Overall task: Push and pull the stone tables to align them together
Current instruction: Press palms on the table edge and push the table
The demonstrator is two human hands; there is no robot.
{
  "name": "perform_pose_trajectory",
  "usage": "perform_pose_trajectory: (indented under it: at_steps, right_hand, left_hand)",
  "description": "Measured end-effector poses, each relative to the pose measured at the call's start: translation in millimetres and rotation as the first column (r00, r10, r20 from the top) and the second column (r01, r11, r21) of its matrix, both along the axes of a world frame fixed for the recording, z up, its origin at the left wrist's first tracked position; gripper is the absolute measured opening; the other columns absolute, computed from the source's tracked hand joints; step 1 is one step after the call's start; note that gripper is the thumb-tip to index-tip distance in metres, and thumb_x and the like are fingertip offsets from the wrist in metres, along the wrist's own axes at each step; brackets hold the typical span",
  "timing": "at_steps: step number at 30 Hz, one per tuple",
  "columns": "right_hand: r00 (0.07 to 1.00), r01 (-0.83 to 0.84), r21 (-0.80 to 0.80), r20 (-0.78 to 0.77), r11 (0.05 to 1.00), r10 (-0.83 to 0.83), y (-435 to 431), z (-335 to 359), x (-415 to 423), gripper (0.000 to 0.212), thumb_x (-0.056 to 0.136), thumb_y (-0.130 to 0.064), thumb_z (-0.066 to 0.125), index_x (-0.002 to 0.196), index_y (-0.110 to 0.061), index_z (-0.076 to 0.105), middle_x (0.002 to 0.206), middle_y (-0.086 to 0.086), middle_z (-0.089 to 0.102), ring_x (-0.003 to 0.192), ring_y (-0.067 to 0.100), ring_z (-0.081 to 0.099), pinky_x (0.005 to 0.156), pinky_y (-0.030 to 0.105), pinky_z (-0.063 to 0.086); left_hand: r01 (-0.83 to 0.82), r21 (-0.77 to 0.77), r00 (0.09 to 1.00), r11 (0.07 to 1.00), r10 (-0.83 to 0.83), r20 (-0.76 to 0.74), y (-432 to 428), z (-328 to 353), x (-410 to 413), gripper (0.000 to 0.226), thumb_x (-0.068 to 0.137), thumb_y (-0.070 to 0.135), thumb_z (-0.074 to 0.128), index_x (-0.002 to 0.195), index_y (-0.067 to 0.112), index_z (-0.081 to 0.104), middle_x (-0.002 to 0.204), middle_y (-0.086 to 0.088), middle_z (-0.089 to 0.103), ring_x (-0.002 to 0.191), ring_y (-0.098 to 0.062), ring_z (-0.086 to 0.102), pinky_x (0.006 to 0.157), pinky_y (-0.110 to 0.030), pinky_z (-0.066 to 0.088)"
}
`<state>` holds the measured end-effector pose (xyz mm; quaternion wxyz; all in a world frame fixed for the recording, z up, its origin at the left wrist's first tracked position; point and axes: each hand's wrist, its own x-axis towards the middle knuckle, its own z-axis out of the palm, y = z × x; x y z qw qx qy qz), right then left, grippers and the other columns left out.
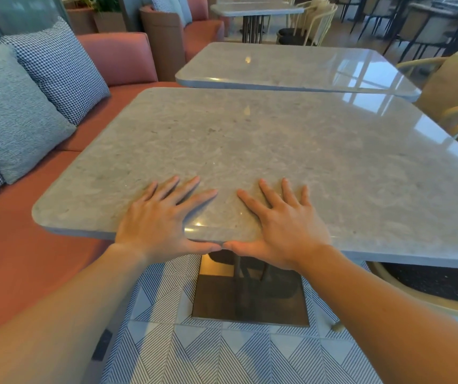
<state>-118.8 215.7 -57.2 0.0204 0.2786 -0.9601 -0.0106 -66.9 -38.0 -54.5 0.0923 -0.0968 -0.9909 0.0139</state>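
A café with a salmon-pink upholstered sofa [28, 245] along the left, carrying a grey-green woven cushion [14, 112] and a black-and-white houndstooth cushion [59, 67]. At centre stands a square grey stone bench [277, 139]. The left hand [155, 220] and right hand [283, 220] press flat at its near edge, fingers [200, 196] spread wide, thumbs along the rim, tips touching. Beyond it, a second grey stone bench [291, 65] sits close, skewed out of line.

The near stone table [250, 139], grey, polished and round-cornered, stands level. The far stone table [291, 65], alike, sits just beyond it, slightly askew.
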Motion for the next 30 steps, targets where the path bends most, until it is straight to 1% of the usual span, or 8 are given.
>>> perform_pose_trajectory:
  at_steps: [5,9,11,16,18,22,26,30]
  right_hand:
    - [1.000,0.017,0.006,0.000,1.000,-0.017,-17.8,-1.2,-7.0,0.115,0.066,-0.108,-0.001,0.163,-0.046,-0.007,0.178,0.006,0.005,0.161,0.048,0.005,0.124,0.073,0.004]
    - [0.999,0.041,0.002,0.000,0.999,-0.041,-34.3,-0.6,-12.0,0.118,0.065,-0.108,-0.002,0.164,-0.045,-0.004,0.178,0.008,0.009,0.160,0.049,0.007,0.123,0.074,0.005]
    - [0.999,0.054,0.003,0.000,0.999,-0.054,-41.7,0.7,-13.4,0.119,0.063,-0.108,-0.005,0.164,-0.045,-0.003,0.177,0.008,0.009,0.160,0.050,0.008,0.123,0.075,0.006]
    - [0.997,0.074,0.006,0.007,0.997,-0.074,-57.6,2.2,-17.7,0.120,0.061,-0.107,-0.008,0.163,-0.044,-0.008,0.178,0.007,0.005,0.160,0.049,0.006,0.123,0.075,0.005]
    - [0.997,0.082,0.012,0.015,0.997,-0.082,-63.6,3.4,-19.7,0.120,0.061,-0.106,-0.008,0.163,-0.044,-0.008,0.178,0.007,0.005,0.160,0.050,0.005,0.123,0.076,0.005]
    - [0.996,0.092,0.018,0.016,0.996,-0.092,-72.1,4.6,-23.3,0.121,0.060,-0.105,-0.008,0.164,-0.043,-0.007,0.178,0.008,0.005,0.160,0.050,0.006,0.123,0.076,0.007]
    - [0.995,0.094,0.029,0.024,0.995,-0.094,-71.7,6.0,-21.3,0.120,0.061,-0.106,-0.008,0.163,-0.044,-0.008,0.178,0.007,0.005,0.160,0.049,0.006,0.123,0.075,0.007]
    - [0.994,0.102,0.025,0.028,0.994,-0.103,-72.2,6.0,-21.3,0.121,0.060,-0.107,-0.011,0.163,-0.045,-0.007,0.178,0.007,0.006,0.160,0.049,0.005,0.123,0.074,0.005]
  left_hand:
    - [0.030,0.005,1.000,1.000,-0.030,-0.006,-19.1,1.9,-12.5,0.114,0.059,0.113,0.007,0.160,0.060,0.014,0.176,0.015,0.022,0.164,-0.022,0.024,0.130,-0.052,0.020]
    - [0.064,0.014,0.998,0.998,-0.064,-0.020,-34.1,1.9,-23.6,0.111,0.062,0.112,0.012,0.159,0.058,0.019,0.174,0.012,0.028,0.162,-0.024,0.030,0.129,-0.054,0.025]
    - [0.075,0.022,0.997,0.997,-0.074,-0.020,-41.5,2.4,-28.3,0.111,0.062,0.112,0.013,0.158,0.058,0.018,0.174,0.012,0.030,0.161,-0.024,0.031,0.128,-0.054,0.026]
    - [0.084,0.027,0.996,0.996,-0.084,-0.006,-57.8,4.0,-40.4,0.110,0.059,0.113,0.011,0.156,0.062,0.010,0.175,0.014,0.025,0.163,-0.021,0.027,0.130,-0.052,0.023]
    - [0.094,0.024,0.996,0.995,-0.094,-0.003,-63.9,4.5,-44.8,0.110,0.059,0.113,0.011,0.156,0.062,0.010,0.175,0.014,0.025,0.163,-0.022,0.027,0.131,-0.053,0.023]
    - [0.118,0.032,0.993,0.992,-0.118,-0.018,-73.3,4.6,-51.1,0.110,0.061,0.112,0.013,0.157,0.059,0.016,0.174,0.012,0.029,0.161,-0.023,0.031,0.129,-0.053,0.026]
    - [0.114,0.028,0.993,0.993,-0.113,-0.035,-75.3,2.1,-50.4,0.112,0.061,0.111,0.019,0.159,0.058,0.022,0.174,0.014,0.029,0.161,-0.022,0.031,0.129,-0.051,0.024]
    - [0.109,0.042,0.994,0.993,-0.108,-0.026,-76.0,0.6,-50.9,0.113,0.061,0.113,0.012,0.160,0.059,0.019,0.174,0.015,0.026,0.162,-0.021,0.029,0.130,-0.051,0.022]
